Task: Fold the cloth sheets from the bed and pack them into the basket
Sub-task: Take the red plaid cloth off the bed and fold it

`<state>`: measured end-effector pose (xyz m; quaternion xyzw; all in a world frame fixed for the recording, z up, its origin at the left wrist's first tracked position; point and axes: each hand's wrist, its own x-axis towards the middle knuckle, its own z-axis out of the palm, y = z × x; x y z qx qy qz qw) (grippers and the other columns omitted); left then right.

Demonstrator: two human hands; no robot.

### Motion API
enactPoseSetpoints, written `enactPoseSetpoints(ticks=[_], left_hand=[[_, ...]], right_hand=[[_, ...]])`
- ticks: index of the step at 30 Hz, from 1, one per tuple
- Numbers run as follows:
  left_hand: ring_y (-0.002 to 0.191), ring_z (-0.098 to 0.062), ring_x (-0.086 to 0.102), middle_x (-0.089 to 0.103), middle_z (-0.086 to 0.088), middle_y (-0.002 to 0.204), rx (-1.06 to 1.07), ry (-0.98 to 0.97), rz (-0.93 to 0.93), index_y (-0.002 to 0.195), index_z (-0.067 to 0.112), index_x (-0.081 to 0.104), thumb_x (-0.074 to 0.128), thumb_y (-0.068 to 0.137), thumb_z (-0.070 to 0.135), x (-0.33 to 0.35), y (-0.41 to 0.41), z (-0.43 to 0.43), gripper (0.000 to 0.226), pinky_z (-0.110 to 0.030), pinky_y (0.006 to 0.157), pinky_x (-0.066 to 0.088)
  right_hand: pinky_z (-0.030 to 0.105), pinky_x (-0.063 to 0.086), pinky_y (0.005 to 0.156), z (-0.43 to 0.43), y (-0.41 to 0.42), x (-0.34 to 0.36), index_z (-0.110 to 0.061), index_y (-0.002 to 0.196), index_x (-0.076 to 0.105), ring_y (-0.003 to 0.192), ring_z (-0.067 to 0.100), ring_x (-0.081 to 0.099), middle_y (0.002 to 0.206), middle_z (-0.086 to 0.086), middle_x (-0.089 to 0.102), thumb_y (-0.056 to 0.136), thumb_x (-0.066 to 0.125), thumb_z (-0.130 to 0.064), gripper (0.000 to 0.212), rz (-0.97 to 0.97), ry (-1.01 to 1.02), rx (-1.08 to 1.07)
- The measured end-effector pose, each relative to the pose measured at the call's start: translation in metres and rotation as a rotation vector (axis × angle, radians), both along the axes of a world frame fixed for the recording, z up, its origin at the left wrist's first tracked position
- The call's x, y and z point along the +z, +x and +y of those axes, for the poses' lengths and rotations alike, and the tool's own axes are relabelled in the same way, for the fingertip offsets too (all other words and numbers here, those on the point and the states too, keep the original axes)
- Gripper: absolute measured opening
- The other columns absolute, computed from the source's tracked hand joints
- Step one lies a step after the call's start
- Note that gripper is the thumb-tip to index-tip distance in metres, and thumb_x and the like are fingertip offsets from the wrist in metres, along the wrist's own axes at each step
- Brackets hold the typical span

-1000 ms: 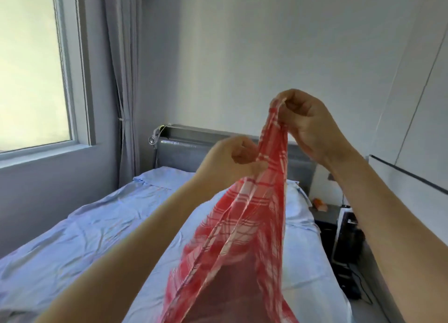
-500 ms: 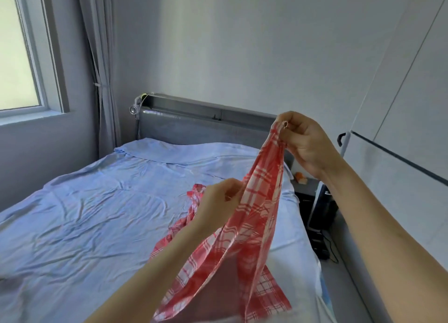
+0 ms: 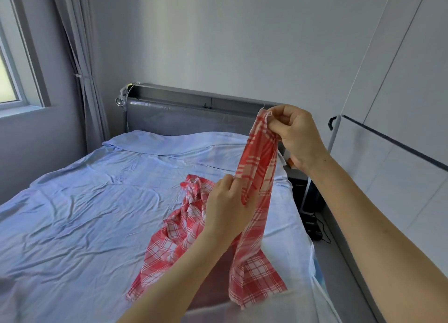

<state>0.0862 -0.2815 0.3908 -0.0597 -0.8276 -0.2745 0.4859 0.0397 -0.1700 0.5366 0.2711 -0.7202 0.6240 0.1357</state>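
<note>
Nearest, the lower end of the red plaid cloth (image 3: pixel 252 228) spreads flat on the bed (image 3: pixel 80 221) close to its right edge, part of it veiled by a pale blur along the bottom of the view. From there the cloth rises as a bunched strip, its long axis running steeply up and a little right. The left hand (image 3: pixel 226 206) grips the strip about halfway up, fingers curled round it; how the thumb lies is hidden behind the fabric. Left of that hand, more of the cloth lies crumpled on the bed, trailing toward the middle. Higher and farther, the right hand (image 3: pixel 297 133) pinches the cloth's top corner between thumb and fingers, loose threads sticking out. Beyond stands the grey headboard (image 3: pixel 184 115). A curtain (image 3: pixel 80 63) hangs at the far left corner.
</note>
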Motion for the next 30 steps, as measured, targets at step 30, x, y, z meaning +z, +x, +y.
enactPoseSetpoints(ticks=[30], left_hand=[[0.063,-0.039,0.054,0.071,0.005,0.072,-0.630,0.294,-0.685,0.094,0.020,0.038,0.056,0.092,0.006,0.066,0.059,-0.054,0.023,-0.041,0.058,0.043]], right_hand=[[0.028,0.053,0.061,0.100,-0.002,-0.038,-0.009,0.071,0.068,0.057,0.016,0.060,0.066,0.006,0.065,0.081,0.061,0.008,0.021,-0.432,0.092,-0.391]])
